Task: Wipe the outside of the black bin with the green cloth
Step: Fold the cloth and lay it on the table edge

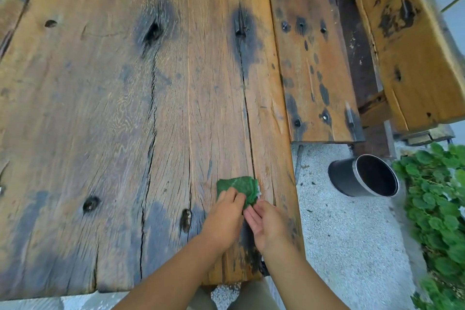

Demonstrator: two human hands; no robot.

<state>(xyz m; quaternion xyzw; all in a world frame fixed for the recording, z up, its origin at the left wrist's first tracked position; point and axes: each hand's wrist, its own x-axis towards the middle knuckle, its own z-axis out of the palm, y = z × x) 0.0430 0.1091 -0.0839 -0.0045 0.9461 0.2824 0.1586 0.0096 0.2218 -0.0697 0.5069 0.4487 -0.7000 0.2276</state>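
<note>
Pinching green cloth (239, 190) with left hand (225, 219) on table (100, 108); right hand (268, 225) open, fingers loose; black bin (362, 176) far right.

No readable text, labels, brands or numbers appeared anywhere: not on tabletop (125, 108), green cloth (239, 187), black bin (347, 178).

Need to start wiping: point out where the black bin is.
In the head view the black bin is on the right, on the pale gravel ground beside the wooden table, next to the green plants, below the bench end.
</note>
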